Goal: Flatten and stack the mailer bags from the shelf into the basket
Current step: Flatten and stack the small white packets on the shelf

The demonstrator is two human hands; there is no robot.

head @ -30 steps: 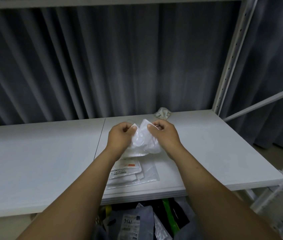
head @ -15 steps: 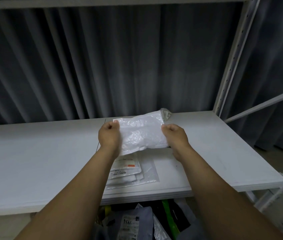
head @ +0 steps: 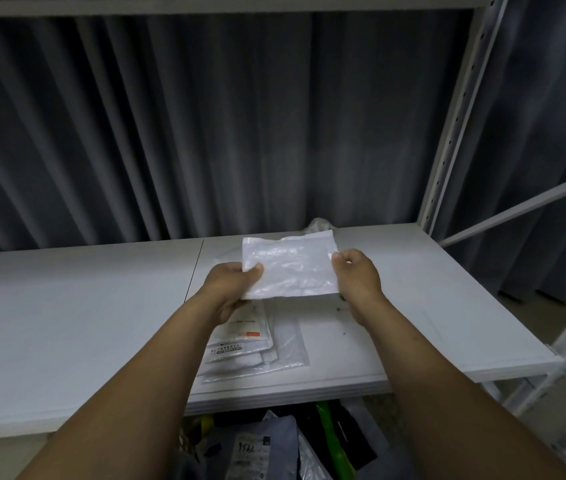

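While our left hand (head: 231,285) and right hand (head: 357,277) pinch the mailer bag (head: 292,268) by its two sides with curled fingers (head: 256,270), just above the shelf (head: 84,306), the slippery film could slip from one pinch and fold over.

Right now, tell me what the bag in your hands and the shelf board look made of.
Held bag: thin whitish plastic film, probably polyethylene; crinkled, glossy glints. Shelf board: matte white, maybe laminated wood; seam, layered front edge.

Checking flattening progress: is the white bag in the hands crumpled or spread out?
Spread out: the white bag is stretched flat between left hand and right hand.
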